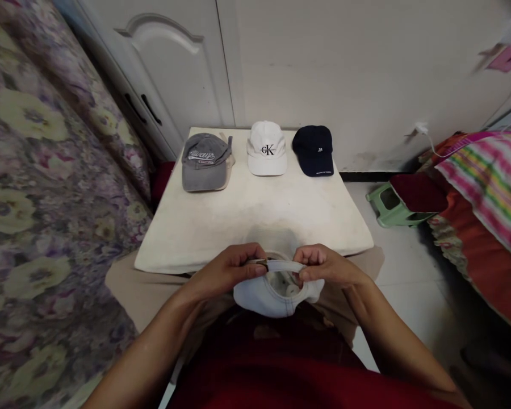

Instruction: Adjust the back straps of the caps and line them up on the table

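Observation:
Between my hands, at the table's near edge, is a pale blue-grey cap [262, 295] with its back opening towards me. My left hand [244, 264] pinches the left end of its back strap, beside the buckle. The strap's right end is between the fingers of my right hand [317, 264]. Beyond them on the cream table [255, 207], a grey cap [205, 165] with lettering lies at the left, partly over a beige one. A white cap [267, 150] with black letters is in the middle, and a dark navy cap [314, 150] at the right.
A white cabinet door [170, 62] and a wall stand behind the table. Floral curtains [38, 227] hang at the left. On the right are a green stool [392, 207] with a dark red top and a bed with a striped cover [494, 176].

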A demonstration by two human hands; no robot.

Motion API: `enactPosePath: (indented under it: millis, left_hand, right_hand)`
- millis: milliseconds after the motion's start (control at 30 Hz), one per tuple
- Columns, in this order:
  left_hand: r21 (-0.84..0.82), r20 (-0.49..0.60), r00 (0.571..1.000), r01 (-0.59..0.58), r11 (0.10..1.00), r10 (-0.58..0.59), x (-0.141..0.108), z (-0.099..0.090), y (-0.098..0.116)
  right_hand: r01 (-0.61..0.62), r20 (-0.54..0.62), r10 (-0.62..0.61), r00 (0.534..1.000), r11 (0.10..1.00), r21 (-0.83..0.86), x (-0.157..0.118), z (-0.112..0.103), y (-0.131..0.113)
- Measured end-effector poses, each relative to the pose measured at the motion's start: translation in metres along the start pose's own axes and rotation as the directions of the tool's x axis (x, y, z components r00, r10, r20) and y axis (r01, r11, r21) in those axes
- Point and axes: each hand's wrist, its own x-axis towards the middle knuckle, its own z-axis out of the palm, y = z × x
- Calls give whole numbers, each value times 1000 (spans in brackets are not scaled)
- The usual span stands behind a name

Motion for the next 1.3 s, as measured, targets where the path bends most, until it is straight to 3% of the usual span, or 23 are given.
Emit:
enactPosePath:
  millis: [233, 533, 600, 700, 833, 1033, 1300]
  left_hand:
    - [-51, 85, 996, 29, 998, -25, 11, -4, -4]
    - [191, 72, 997, 6, 981, -21, 11, -7, 10]
    - [251, 52, 999, -7, 968, -7, 9, -7, 13]
    - [279, 47, 999, -36, 960, 24, 7, -3, 16]
    - [188, 75, 997, -42, 981, 28, 9, 4, 12]
    - [-138, 162, 987, 24, 990, -1, 13, 3, 6]
    - [-81, 235, 972, -3, 997, 22, 9, -6, 6]
  right_hand:
    - [77, -85, -65, 994, 986, 146, 7, -9, 23]
    - [110, -140, -98, 985, 991, 82, 4, -16, 39]
    - [106, -109, -97, 989, 991, 80, 3, -15, 38]
    - [63, 32, -66, 997, 995, 83, 1, -12, 30]
    - [-47, 173, 42, 984, 999, 26, 2, -2, 13]
    - [-92, 226, 110, 968, 992, -89, 14, 10, 0]
    - [-28, 230, 28, 973, 1000, -4, -2, -6, 11]
